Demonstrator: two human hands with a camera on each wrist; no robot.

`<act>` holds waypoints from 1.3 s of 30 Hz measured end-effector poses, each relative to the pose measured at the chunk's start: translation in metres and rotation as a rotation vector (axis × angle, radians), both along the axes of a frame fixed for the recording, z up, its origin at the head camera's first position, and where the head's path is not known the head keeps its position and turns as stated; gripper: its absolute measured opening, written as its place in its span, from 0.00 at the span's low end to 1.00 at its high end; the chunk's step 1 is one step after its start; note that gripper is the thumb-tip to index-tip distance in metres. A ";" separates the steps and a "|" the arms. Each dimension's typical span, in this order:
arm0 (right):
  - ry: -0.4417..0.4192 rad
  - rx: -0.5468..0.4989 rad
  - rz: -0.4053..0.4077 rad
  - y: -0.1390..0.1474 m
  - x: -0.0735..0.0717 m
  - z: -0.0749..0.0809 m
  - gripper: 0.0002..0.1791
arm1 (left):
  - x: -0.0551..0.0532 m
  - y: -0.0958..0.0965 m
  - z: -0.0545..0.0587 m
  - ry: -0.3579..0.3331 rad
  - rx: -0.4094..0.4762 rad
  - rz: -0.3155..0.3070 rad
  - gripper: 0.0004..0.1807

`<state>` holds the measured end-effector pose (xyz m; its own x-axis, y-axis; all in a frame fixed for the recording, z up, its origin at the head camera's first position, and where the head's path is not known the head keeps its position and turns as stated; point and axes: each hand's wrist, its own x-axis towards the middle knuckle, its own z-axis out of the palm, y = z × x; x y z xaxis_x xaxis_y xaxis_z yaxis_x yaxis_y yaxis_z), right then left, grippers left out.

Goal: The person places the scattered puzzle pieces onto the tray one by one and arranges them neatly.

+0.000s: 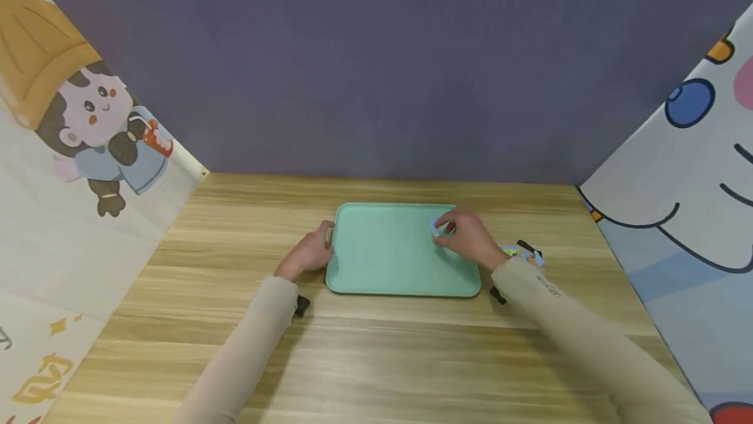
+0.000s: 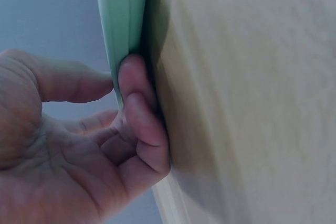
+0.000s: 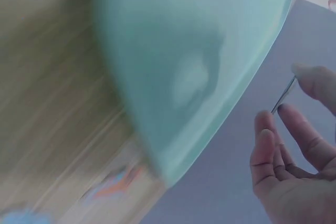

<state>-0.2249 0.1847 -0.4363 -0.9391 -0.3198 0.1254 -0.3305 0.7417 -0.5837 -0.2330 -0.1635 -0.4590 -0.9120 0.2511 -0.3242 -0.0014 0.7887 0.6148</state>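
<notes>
A mint-green tray [image 1: 382, 251] lies on the wooden table. At its left end, my left hand [image 1: 312, 251] grips the rim; in the left wrist view the thumb is on one side of the tray wall [image 2: 118, 14] and curled fingers are on the other. Over the tray's right part, my right hand [image 1: 468, 238] pinches a small, flat, light-blue piece [image 1: 434, 227] between thumb and fingertips. The right wrist view shows this thin piece [image 3: 284, 95] edge-on, apart from the tray surface.
Several colourful flat pieces [image 1: 523, 253] lie right of the tray, partly behind my right forearm. Small black objects show beside the right sleeve [image 1: 499, 295] and the left sleeve [image 1: 302, 306]. A dark grey wall [image 1: 382, 71] stands behind the table, with cartoon-printed panels on both sides.
</notes>
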 end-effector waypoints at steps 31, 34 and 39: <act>-0.106 0.049 0.080 -0.125 -0.046 -0.022 0.16 | 0.000 0.003 -0.001 0.033 -0.058 0.004 0.31; -0.107 0.037 0.063 -0.134 -0.048 -0.024 0.16 | 0.000 0.003 -0.002 0.034 -0.065 0.007 0.31; -0.081 0.018 0.056 -0.147 -0.052 -0.027 0.15 | 0.001 0.004 0.000 0.034 -0.066 0.014 0.32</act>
<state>-0.2767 0.0378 -0.4634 -0.9264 -0.3741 0.0436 -0.3245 0.7341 -0.5965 -0.2317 -0.1595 -0.4588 -0.9262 0.2175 -0.3081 0.0078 0.8278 0.5609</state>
